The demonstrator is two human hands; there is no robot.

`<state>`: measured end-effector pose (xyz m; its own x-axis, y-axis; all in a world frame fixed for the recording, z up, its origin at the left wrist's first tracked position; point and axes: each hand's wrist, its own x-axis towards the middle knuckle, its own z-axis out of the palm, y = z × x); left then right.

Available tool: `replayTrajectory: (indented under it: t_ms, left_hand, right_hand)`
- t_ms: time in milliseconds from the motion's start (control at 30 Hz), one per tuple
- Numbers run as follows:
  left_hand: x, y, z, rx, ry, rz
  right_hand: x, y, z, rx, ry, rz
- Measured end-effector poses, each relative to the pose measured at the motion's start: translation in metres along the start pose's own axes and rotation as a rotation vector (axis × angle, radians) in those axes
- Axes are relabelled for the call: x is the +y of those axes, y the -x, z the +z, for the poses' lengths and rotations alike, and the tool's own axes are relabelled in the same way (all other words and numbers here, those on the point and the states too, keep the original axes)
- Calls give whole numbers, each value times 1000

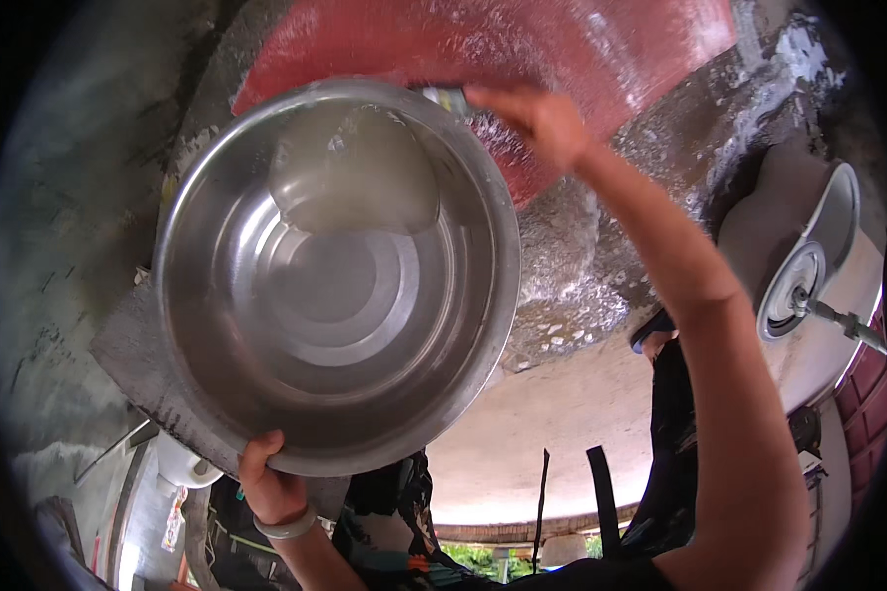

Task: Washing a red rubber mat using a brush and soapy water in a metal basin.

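A large round stainless-steel basin is tilted before me, with some cloudy liquid pooled at its far side. My left hand, with a pale bangle at the wrist, grips the near rim, its thumb over the edge. Against the outside of the far right rim, my right hand holds a small item with white and yellow-green colouring, perhaps a scrubbing pad; it is blurred and partly hidden by the basin. Beneath them lies a wet red surface with whitish suds.
Wet, foam-streaked concrete surrounds the red surface. At the right stands a grey container beside a round metal part with a rod. A grey wall rises at left, with a white vessel below it. A sandalled foot shows near my right arm.
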<state>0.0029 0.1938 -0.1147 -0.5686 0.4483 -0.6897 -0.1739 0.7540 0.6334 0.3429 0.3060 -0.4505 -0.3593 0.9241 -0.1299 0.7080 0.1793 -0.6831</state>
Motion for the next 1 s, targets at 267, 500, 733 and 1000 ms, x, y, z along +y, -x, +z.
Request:
replayTrajectory:
  t_ms: [267,500,733,1000]
  left_hand:
    - [-11,9,38,-154,163,-171]
    - [15,16,80,-218,106,-95]
    - [72,-5,137,-378,-18,-274]
    - [115,-13,212,-327,-139,-285]
  right_hand:
    - [-71,114,-20,421,-1250,1079]
    - [-168,106,-135,424,-1518,1179]
    - [-177,66,-177,344,-1281,1167]
    - [-130,29,-197,485,-1368,1183]
